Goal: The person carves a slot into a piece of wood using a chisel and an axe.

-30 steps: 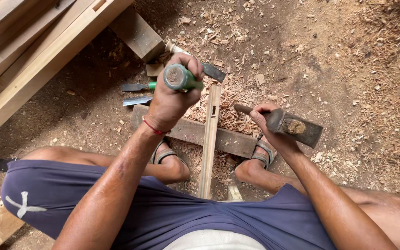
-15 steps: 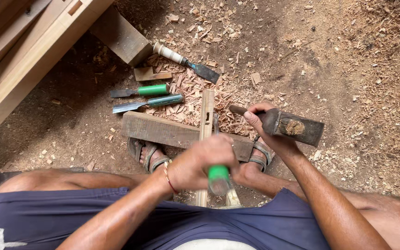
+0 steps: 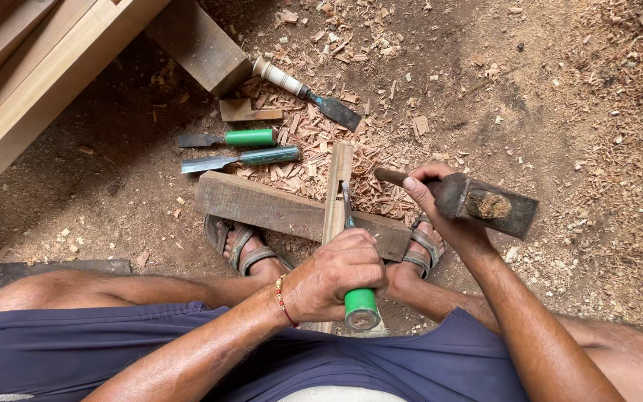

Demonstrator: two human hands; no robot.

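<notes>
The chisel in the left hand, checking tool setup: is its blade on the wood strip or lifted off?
On it: the chisel blade tip meets the wood strip, gripped by the left hand.

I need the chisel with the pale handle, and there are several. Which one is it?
Start at the dark wooden block at the top of the dirt floor. The chisel lies just right of it on wood shavings. Its handle is cream and ringed; the others' are green.

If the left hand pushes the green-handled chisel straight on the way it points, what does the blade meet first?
Probably the narrow pale wooden strip: the left hand aims the green-handled chisel along it, tip seemingly on its surface.
</notes>
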